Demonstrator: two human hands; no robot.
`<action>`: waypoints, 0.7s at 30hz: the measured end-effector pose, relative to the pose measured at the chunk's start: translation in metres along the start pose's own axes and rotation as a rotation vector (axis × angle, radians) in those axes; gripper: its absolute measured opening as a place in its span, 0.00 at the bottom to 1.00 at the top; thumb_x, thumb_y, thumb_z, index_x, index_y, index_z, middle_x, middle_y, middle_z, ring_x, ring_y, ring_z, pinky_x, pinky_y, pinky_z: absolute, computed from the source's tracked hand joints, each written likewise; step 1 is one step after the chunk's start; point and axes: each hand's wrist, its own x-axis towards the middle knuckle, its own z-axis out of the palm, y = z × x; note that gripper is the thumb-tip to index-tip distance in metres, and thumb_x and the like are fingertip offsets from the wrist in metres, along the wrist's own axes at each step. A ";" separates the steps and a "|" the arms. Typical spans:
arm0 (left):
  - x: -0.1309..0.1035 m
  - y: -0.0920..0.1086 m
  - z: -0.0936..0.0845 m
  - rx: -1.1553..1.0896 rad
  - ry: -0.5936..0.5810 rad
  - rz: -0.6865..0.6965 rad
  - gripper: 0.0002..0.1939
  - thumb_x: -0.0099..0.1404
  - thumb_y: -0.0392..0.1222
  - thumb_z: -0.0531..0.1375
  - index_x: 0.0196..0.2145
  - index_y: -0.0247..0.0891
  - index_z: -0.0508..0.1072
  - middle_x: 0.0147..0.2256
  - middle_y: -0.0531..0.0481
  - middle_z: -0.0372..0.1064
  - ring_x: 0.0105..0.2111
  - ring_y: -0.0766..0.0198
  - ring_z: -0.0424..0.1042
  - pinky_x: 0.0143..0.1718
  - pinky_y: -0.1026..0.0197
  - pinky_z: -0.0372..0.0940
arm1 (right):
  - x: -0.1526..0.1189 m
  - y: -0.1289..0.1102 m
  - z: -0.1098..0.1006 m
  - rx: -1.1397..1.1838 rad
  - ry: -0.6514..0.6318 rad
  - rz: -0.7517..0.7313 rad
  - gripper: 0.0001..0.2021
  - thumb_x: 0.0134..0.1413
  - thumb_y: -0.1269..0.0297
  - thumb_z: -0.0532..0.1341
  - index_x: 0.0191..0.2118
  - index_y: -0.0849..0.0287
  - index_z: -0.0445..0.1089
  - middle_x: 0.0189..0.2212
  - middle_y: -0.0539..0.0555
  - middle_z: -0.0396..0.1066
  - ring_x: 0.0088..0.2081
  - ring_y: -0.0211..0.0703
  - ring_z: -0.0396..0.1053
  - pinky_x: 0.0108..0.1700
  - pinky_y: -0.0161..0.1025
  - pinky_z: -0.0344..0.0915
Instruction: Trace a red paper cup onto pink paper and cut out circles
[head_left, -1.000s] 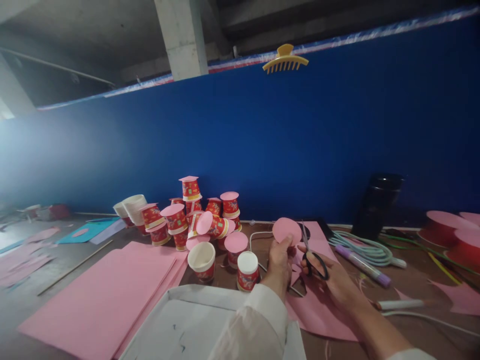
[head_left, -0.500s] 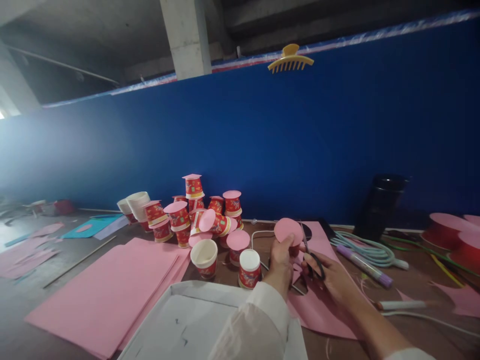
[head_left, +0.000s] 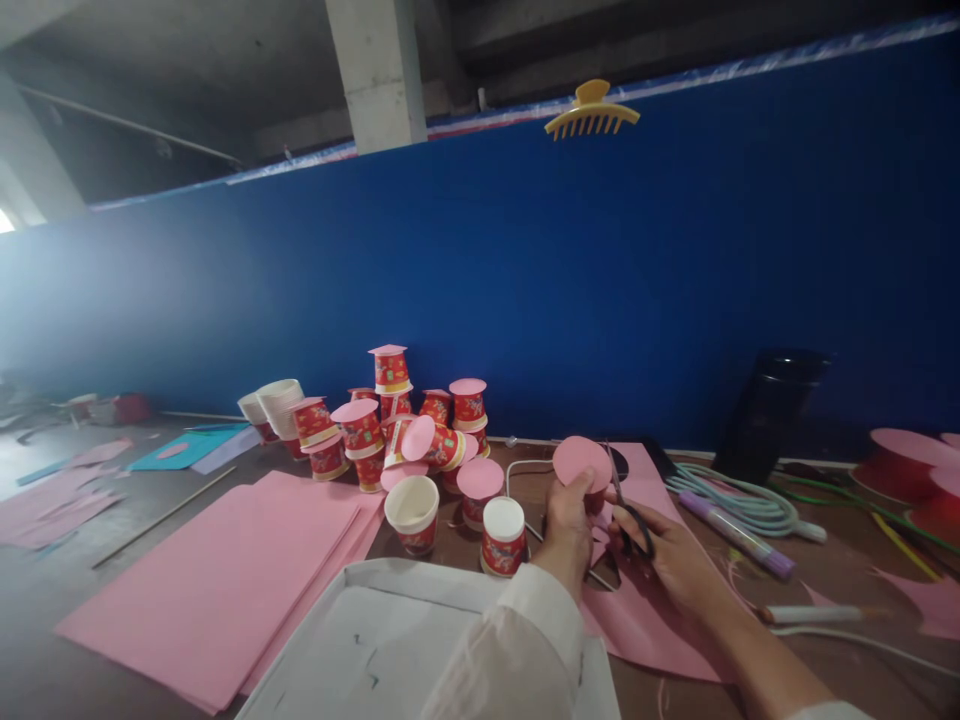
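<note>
My left hand (head_left: pixel 568 525) is closed around a red paper cup (head_left: pixel 598 502), mostly hidden behind the fingers. A round pink paper disc (head_left: pixel 577 462) covers the cup's upturned end, and my thumb presses on its near edge. In my right hand (head_left: pixel 671 560) is a pair of black-handled scissors (head_left: pixel 637 532), fingers through the loops. The blades point up along the disc's right edge; I cannot tell if they touch it. Below both hands lies a pink paper sheet (head_left: pixel 652 630) with cut-out holes. Left of my left hand stands a red cup with a white top (head_left: pixel 504 530).
Stacked red cups with pink discs (head_left: pixel 360 430) stand at the back, an upright open cup (head_left: pixel 412 505) before them. Pink sheets (head_left: pixel 217 580) lie left, a white box lid (head_left: pixel 420 630) in front. A black bottle (head_left: pixel 772 415), coiled cable (head_left: pixel 739 500) and purple marker (head_left: pixel 739 535) are right.
The whole view has shifted slightly, so things sit a little further right. Both hands keep their hold on the cup and scissors, with hardly any movement between them.
</note>
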 end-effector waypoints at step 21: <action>0.003 -0.002 -0.001 -0.008 -0.002 -0.002 0.17 0.46 0.38 0.74 0.34 0.31 0.77 0.29 0.44 0.76 0.24 0.66 0.72 0.26 0.66 0.65 | 0.009 0.005 -0.011 -0.227 -0.017 -0.143 0.27 0.48 0.44 0.70 0.49 0.56 0.80 0.25 0.50 0.73 0.22 0.40 0.65 0.25 0.37 0.60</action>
